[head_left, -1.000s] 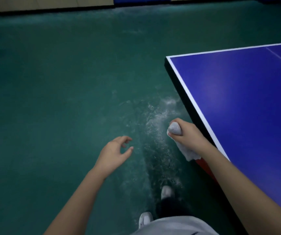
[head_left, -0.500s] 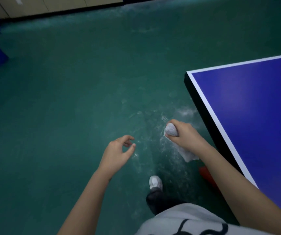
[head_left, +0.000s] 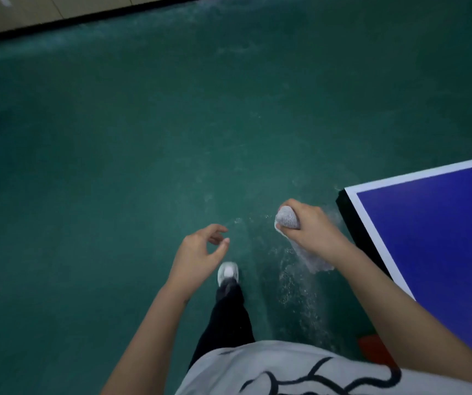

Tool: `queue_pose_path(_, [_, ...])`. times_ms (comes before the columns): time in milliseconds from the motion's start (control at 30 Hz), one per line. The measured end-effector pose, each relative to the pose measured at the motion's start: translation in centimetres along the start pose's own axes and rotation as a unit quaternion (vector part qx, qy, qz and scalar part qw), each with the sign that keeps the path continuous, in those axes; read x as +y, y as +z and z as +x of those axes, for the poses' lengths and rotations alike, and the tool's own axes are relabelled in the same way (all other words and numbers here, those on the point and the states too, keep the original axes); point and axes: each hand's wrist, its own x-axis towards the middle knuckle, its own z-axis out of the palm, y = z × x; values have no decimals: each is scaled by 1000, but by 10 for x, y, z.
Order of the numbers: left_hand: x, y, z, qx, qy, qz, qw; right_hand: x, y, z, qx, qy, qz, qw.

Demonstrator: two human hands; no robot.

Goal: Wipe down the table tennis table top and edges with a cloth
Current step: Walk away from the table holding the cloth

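Right hand [head_left: 311, 228]: grey cloth [head_left: 287, 218] bunched in fist, kept ready beside table edge.
Left hand [head_left: 197, 256]: nothing held, fingers loosely curled.
Table tennis table [head_left: 428, 238]: right side, near corner untouched.

There is one camera. It sits on the person's head and looks forward and down, with a wide view.

The right hand [head_left: 311, 232] grips a balled-up cloth [head_left: 287, 218] a little right of the middle of the picture, near the camera. The left hand [head_left: 197, 255] shows to the left of the grip, about as near.

Just right of the grip is a corner of the blue table tennis table [head_left: 434, 238], which runs off the right edge. Below the grip, closest to the camera, are the person's white shirt [head_left: 257, 369], a dark trouser leg [head_left: 229, 317] and a white shoe [head_left: 228, 272].

Past the grip, the green floor [head_left: 172, 124] goes far away to a pale wall [head_left: 43, 10] at the top left.
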Motion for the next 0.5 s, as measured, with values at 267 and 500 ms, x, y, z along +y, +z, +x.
queue_pose_path(267, [23, -30, 217, -75, 72, 51, 993, 9, -62, 168, 66, 60, -29, 996])
queue_pose_path(500, [73, -36, 395, -139, 146, 67, 977, 40, -130, 273, 149, 155, 11, 977])
